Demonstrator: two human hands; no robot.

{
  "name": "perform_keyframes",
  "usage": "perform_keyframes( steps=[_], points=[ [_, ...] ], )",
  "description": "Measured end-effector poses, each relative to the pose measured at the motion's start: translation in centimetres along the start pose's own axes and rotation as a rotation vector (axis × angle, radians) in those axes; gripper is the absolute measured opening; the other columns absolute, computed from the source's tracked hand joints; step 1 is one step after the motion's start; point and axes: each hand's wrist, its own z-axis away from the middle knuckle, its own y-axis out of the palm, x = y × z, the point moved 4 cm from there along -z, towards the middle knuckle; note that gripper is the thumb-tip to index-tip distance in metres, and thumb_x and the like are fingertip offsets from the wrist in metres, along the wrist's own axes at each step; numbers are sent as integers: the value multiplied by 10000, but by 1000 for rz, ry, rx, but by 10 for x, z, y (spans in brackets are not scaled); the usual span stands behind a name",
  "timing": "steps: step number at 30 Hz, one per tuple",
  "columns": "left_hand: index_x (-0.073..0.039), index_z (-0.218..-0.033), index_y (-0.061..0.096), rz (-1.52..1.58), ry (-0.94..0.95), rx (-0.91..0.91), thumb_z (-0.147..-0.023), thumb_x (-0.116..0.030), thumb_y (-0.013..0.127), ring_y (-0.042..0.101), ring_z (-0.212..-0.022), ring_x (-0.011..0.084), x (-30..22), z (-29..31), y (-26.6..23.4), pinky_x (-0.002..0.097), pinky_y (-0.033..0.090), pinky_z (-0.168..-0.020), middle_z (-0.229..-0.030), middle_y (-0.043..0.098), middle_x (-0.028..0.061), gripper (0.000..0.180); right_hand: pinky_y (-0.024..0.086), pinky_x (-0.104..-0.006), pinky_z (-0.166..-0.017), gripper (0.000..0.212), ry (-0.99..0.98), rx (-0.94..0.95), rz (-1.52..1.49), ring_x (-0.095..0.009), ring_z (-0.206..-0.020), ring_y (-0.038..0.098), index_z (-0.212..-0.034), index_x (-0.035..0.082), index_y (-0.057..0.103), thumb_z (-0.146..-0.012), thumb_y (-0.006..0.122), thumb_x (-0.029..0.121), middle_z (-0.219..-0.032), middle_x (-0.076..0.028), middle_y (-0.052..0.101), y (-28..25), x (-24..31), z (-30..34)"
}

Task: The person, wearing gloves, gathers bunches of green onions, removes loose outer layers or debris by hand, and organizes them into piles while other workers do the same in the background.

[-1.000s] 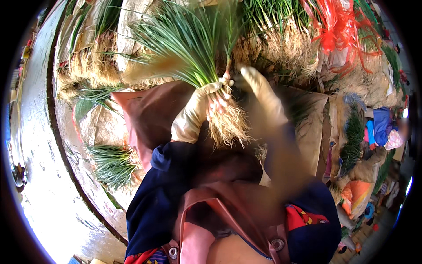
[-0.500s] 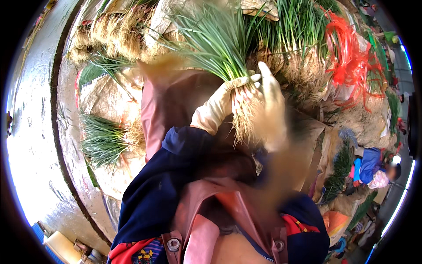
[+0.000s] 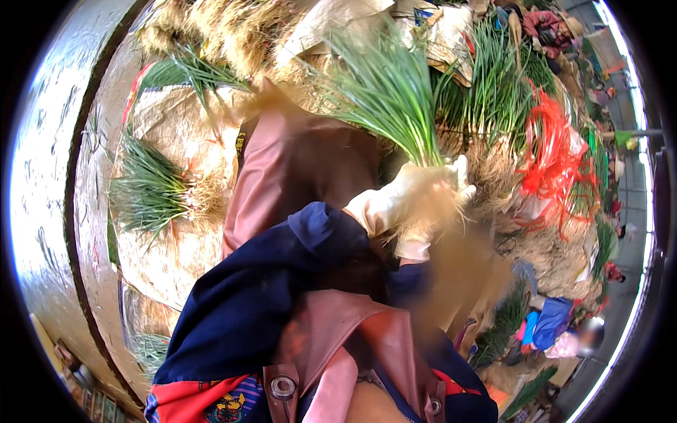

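Leaning longways, leaves (image 3: pixel 391 99) pointing away and left, the onion bunch (image 3: pixel 424 144) is gripped by the left hand (image 3: pixel 388 201); the right hand's (image 3: pixel 416 237) hold, I can't tell.

No text, number or sign is legible; the small yellow marking (image 3: pixel 240 145) on the reddish-brown apron (image 3: pixel 278 173) cannot be read.

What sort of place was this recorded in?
Probably a produce packing area, perhaps a market: rooted green onions lie on pale sacking, with red plastic strips and another person to the right.
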Motion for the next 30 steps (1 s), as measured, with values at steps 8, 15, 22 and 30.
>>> perform_keyframes(
  steps=[8,15,22,30],
  points=[
    [-18,-936,621,-278,246,17,-788,-121,697,554,-433,83,-14,19,-15,191,394,-339,-652,629,45,195,520,-329,-753,398,138,88,-31,-225,-908,595,-1232,24,462,-974,377,314,-1097,-127,580,-54,-19,14],
    [-22,-917,623,-711,76,77,-770,-123,728,578,-476,88,-50,50,-5,196,413,-377,-632,625,39,207,419,-242,-419,629,262,-286,965,-115,-474,511,-1031,-19,611,-936,329,535,-636,-69,587,-87,61,-20],
    [-9,-848,580,-704,32,108,-769,-28,705,553,-482,106,-47,97,-19,228,429,-413,-628,579,43,149,177,-385,-960,682,-286,377,883,-225,-1173,196,-1359,70,199,-919,224,590,-1300,-122,228,80,53,-26],
    [0,-796,549,-902,86,-31,-808,-19,659,516,-427,110,-54,122,-35,253,463,-413,-587,549,44,112,483,-229,-815,328,-1315,-59,864,-128,-847,510,-1217,-12,491,-940,483,164,-1115,-93,543,168,209,-32]
  ],
)
